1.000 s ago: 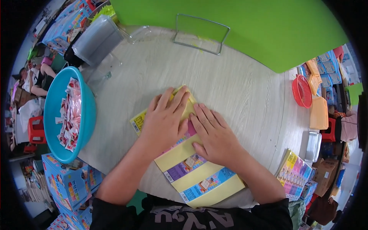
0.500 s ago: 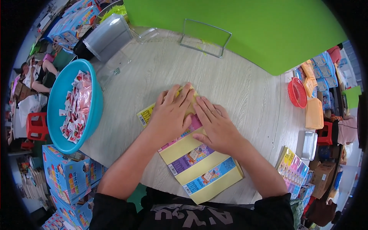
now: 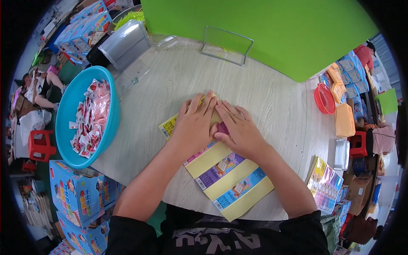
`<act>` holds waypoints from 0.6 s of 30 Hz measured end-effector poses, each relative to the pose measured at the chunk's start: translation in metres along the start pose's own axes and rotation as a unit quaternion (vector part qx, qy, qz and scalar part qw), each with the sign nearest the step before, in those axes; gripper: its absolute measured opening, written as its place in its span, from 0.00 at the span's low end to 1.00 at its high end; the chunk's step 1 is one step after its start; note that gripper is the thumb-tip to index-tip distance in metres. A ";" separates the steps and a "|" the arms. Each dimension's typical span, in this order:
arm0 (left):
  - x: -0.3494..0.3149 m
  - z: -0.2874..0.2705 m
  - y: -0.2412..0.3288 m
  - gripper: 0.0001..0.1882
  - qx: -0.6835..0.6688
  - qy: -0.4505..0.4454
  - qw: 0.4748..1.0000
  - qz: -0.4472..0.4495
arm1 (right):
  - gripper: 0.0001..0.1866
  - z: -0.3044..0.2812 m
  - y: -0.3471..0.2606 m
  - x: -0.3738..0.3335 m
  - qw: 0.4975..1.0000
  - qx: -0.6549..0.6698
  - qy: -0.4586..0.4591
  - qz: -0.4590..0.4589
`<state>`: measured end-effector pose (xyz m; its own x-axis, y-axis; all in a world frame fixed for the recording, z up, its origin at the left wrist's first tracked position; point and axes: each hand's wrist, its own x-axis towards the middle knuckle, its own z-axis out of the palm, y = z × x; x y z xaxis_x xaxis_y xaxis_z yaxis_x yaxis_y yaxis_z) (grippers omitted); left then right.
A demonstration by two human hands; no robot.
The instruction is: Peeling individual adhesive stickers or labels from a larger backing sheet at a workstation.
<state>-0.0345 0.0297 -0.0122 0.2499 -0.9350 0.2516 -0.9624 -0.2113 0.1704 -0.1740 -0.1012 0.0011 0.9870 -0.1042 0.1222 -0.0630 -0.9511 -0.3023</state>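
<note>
A pale yellow card sheet (image 3: 225,180) with printed strips in yellow, pink, purple and blue lies aslant on the table in front of me. My left hand (image 3: 192,121) rests flat on its far part, fingers stretched forward and open. Beside it, my right hand (image 3: 241,132) also lies open on the sheet, its fingers pointing away and to the left. The fingertips of both hands meet near the far edge, and the thumbs come close together. Both hands cover much of the yellow and pink strips.
At left stands a teal basin (image 3: 114,131) of small sachets (image 3: 91,119). A clear plastic box (image 3: 127,44), a wire frame (image 3: 223,58) and a green board (image 3: 263,34) are at the back. Right: a red basket (image 3: 325,100) and similar printed sheets (image 3: 325,185). Blue cartons (image 3: 78,193) stand lower left.
My right hand has slid slightly farther up the sheet, and its thumb is now nearer the left thumb. Both hands still lie flat. The whole view has shifted a little.
</note>
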 end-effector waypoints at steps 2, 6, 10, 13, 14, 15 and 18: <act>0.000 0.000 0.000 0.33 -0.004 0.005 1.000 0.001 | 0.40 -0.001 0.000 -0.005 1.000 0.009 -0.011 0.009; -0.002 0.002 0.000 0.34 0.002 0.009 1.000 -0.005 | 0.39 -0.004 -0.005 -0.029 1.000 -0.009 -0.027 0.004; -0.001 0.006 0.000 0.34 0.008 0.021 1.000 0.002 | 0.39 -0.007 -0.011 -0.054 0.999 -0.006 -0.025 0.022; -0.003 0.010 0.000 0.34 0.031 0.042 0.999 0.010 | 0.39 -0.009 -0.019 -0.066 0.999 -0.013 -0.024 0.038; -0.005 0.010 0.001 0.34 0.022 0.039 0.999 0.004 | 0.39 -0.009 -0.022 -0.070 0.999 -0.013 -0.027 0.045; -0.005 0.010 0.000 0.34 0.014 0.038 0.999 -0.003 | 0.39 -0.009 -0.025 -0.075 0.998 -0.014 -0.025 0.047; -0.007 0.012 0.001 0.34 0.021 0.029 0.999 -0.007 | 0.39 -0.009 -0.031 -0.097 0.996 -0.035 -0.038 0.070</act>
<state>-0.0383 0.0325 -0.0253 0.2681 -0.9138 0.3052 -0.9621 -0.2375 0.1342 -0.2694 -0.0643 0.0075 0.9758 -0.2181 0.0116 -0.2088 -0.9471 -0.2436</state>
